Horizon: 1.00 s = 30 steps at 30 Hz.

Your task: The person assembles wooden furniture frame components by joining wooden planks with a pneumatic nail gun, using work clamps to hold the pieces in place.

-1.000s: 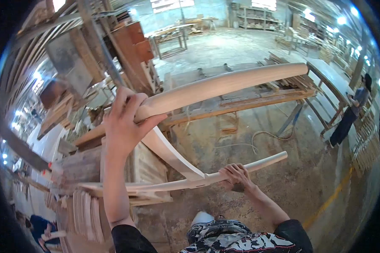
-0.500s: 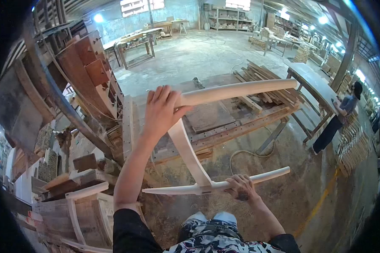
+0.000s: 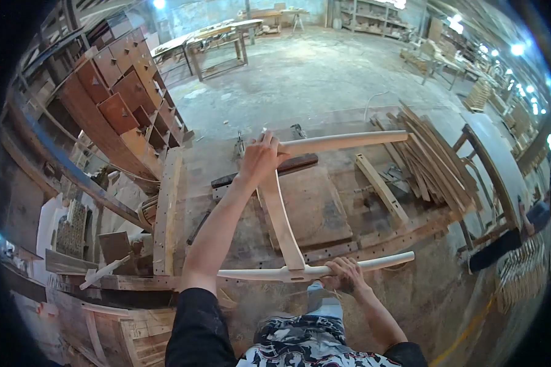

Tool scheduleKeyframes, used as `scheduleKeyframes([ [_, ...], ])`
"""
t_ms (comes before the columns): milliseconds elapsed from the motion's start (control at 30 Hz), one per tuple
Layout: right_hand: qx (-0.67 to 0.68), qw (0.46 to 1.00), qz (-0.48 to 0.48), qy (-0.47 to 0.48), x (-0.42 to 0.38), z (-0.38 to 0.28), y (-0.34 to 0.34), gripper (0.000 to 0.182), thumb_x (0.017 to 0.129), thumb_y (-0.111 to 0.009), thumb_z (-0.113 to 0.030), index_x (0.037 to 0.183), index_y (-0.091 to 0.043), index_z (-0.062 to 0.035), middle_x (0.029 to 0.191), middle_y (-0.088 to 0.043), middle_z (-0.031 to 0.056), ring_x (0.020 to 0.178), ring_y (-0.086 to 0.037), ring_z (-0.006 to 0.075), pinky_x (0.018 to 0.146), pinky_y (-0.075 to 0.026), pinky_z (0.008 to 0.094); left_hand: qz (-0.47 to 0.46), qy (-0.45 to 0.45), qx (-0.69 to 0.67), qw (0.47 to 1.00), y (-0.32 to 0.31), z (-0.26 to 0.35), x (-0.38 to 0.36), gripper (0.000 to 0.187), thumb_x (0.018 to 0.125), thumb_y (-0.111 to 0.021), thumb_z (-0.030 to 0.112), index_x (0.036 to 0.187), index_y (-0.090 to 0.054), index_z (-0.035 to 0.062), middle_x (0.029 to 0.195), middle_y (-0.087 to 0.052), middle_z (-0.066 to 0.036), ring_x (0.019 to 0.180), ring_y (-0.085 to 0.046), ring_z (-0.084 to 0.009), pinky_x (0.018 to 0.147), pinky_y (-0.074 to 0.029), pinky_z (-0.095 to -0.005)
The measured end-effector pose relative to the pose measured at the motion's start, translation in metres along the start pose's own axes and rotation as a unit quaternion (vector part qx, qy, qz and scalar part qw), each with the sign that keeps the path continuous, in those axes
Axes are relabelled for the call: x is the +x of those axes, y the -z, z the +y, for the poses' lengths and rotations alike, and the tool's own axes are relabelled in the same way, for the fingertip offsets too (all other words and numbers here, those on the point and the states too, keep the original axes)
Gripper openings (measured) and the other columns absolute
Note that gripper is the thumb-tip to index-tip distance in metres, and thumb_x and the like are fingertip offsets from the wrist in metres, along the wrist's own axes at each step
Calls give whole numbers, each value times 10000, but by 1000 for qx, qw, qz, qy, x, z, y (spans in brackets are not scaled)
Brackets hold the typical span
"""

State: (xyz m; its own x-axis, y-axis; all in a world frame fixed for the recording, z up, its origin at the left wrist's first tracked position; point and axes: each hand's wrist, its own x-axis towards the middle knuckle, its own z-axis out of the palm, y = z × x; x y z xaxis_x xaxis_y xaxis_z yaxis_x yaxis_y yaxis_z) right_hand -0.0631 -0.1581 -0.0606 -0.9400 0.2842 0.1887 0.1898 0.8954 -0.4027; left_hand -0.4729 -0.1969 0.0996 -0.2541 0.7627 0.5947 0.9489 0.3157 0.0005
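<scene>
Both my hands hold a pale H-shaped wooden frame, which looks like part of a chair. My left hand [image 3: 263, 158] is closed around the left end of its upper bar [image 3: 349, 142]. On the lower bar [image 3: 389, 262], my right hand [image 3: 344, 275] grips just right of the joint. A curved crosspiece [image 3: 280, 220] links the two bars. Beneath the frame in this view is a worn wooden workbench [image 3: 309, 220], and a dark clamp-like bar [image 3: 297, 164] lies across it behind the crosspiece.
Long wood strips [image 3: 434, 162] are piled on the bench's right, beside a slotted yellowish block [image 3: 381, 188]. A drawer cabinet [image 3: 119, 104] stands at left. To the right are a person [image 3: 502, 251], partly blurred, and a stack of slender wooden parts [image 3: 523, 269].
I have stepped closer to the bench, and the frame is now over it. The upper bar looks smaller and lower in view. Both hands keep their hold.
</scene>
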Motion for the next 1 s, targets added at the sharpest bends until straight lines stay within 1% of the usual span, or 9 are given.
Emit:
scheduleKeyframes([
  [133, 38, 993, -114, -7, 60, 63, -21, 503, 821, -751, -476, 1188, -674, -140, 1080, -671, 70, 1098, -637, 278, 952, -478, 437, -127, 74, -4, 989, -102, -38, 25, 486, 836, -774, 467, 1042, -633, 50, 1063, -603, -104, 1014, -663, -335, 814, -553, -461],
  [167, 36, 983, -173, -43, 73, 73, -32, 518, 830, -736, -527, 1178, -703, -145, 1153, -681, 77, 1141, -624, 293, 1019, -448, 450, -152, 90, -6, 984, -124, -47, 25, 495, 835, -773, 472, 1056, -630, 53, 1068, -603, -105, 1010, -667, -338, 806, -555, -460],
  [267, 72, 980, -186, -22, 93, 111, -74, 551, 850, -699, -567, 1191, -697, -135, 1190, -671, 81, 1165, -612, 298, 1052, -428, 454, -174, 99, 16, 980, -186, -73, 15, 518, 829, -773, 486, 1072, -619, 56, 1077, -602, -103, 1015, -668, -335, 802, -560, -472],
  [500, 118, 967, -224, -8, 128, 114, -117, 504, 838, -735, -502, 1145, -699, -103, 1042, -686, 99, 1043, -649, 293, 909, -473, 430, -261, 127, -28, 957, -303, -130, -53, 531, 842, -757, 490, 1066, -620, 29, 1117, -585, -132, 1067, -652, -335, 811, -572, -458],
  [600, 119, 974, -190, -2, 130, 105, -134, 488, 836, -741, -490, 1131, -702, -104, 981, -679, 84, 987, -658, 281, 872, -478, 417, -290, 148, -41, 945, -322, -138, -72, 539, 845, -754, 488, 1066, -618, 15, 1120, -581, -143, 1079, -645, -337, 811, -575, -451],
  [733, 116, 973, -197, -11, 137, 89, -146, 434, 838, -753, -431, 1123, -703, -107, 1010, -662, 94, 1002, -641, 303, 864, -477, 421, -315, 168, -56, 933, -335, -149, -91, 525, 849, -754, 469, 1068, -616, 12, 1115, -578, -140, 1078, -637, -332, 814, -571, -452],
  [867, 166, 971, -170, -42, 146, 71, -160, 315, 816, -777, -293, 1088, -719, -145, 1014, -651, 96, 994, -623, 316, 861, -479, 419, -297, 156, -74, 939, -333, -159, -101, 471, 847, -764, 410, 1064, -601, 25, 1094, -569, -128, 1103, -599, -335, 880, -534, -458],
  [967, 194, 966, -159, -58, 150, 63, -175, 250, 783, -784, -199, 1028, -735, -170, 1004, -650, 100, 988, -616, 321, 870, -477, 424, -188, 149, 18, 971, -315, -133, -113, 449, 854, -763, 334, 1130, -582, 31, 1115, -564, -132, 1143, -551, -346, 969, -470, -477],
  [1000, 215, 964, -139, -68, 157, 66, -176, 239, 771, -783, -179, 1007, -740, -177, 1003, -651, 103, 990, -615, 324, 878, -476, 426, -149, 193, 12, 970, -307, -120, -125, 474, 855, -761, 306, 1187, -567, 29, 1145, -556, -143, 1163, -532, -359, 997, -440, -488],
])
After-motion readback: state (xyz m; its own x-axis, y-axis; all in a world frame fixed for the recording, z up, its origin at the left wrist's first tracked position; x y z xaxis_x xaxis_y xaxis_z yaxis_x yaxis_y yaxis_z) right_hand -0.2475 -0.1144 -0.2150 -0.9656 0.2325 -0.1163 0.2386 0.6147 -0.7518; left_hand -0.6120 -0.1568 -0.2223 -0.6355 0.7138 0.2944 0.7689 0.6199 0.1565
